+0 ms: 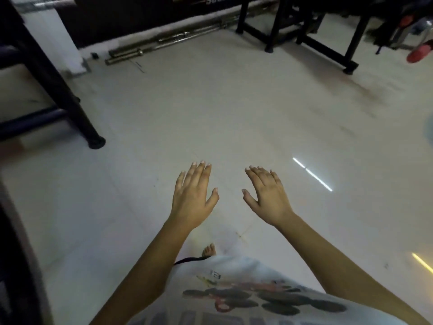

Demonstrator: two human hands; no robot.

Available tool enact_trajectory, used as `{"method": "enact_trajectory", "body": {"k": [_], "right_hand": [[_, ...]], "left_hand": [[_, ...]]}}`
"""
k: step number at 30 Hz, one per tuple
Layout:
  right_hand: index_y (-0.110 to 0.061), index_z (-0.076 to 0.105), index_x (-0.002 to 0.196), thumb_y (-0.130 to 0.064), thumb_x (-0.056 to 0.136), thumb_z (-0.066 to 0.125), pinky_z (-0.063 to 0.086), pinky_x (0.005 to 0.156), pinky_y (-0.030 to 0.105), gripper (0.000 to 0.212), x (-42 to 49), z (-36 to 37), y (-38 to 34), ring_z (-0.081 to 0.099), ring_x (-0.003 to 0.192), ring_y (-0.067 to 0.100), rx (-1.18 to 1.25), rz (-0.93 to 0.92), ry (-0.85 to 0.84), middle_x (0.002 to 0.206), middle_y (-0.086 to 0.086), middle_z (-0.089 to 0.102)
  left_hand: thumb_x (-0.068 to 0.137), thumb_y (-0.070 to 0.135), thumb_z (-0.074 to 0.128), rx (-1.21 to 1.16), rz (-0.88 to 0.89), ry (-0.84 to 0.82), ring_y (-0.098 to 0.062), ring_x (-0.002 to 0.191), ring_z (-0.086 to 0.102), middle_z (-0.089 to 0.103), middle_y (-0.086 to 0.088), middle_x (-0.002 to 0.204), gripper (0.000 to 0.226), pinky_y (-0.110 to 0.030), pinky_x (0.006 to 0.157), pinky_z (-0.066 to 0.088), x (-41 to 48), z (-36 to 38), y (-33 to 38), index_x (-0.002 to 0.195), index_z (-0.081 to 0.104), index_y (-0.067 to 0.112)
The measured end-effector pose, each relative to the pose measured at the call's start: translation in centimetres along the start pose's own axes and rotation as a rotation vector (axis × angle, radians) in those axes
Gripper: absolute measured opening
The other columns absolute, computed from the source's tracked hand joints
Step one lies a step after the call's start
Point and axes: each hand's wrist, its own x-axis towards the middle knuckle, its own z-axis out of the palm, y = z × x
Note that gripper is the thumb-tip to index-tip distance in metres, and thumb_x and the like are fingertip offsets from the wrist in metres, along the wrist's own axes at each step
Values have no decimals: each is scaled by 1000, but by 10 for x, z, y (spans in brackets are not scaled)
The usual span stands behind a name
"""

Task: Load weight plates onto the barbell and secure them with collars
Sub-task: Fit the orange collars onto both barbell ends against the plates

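- Empty and spread, the left hand and right hand hover above the tiled floor.
- Steel barbells lie at the floor's far edge; likely next: approach squarely, grip two-handed.

Right of the slanted black steel rack leg, pale glossy floor tiles give open passage, where the left hand and right hand hover spread flat. Beyond the leg, long chrome barbells line the wall's base; far right of it stand black metal frames.
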Motion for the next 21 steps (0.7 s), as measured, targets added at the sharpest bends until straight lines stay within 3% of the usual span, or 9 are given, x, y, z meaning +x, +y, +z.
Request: {"method": "enact_trajectory", "body": {"k": [11,21], "right_hand": [[-2,47,131,-23,86,61,25,108,50,51,262,22,53,45,126,33,68,-184,6,133,18,52],[-5,45,133,-27,89,56,23,110,46,50,551,27,60,42,129,31,128,-466,44,135,15,51]], "left_hand": [[91,39,43,78,-147,9,-21,142,14,25,-6,152,61,-39,114,7,216,1,-74,144,23,16],[87,42,35,90,-400,290,-23,141,19,30,-8,150,62,-42,113,10,434,-31,-144,142,28,14]]}}
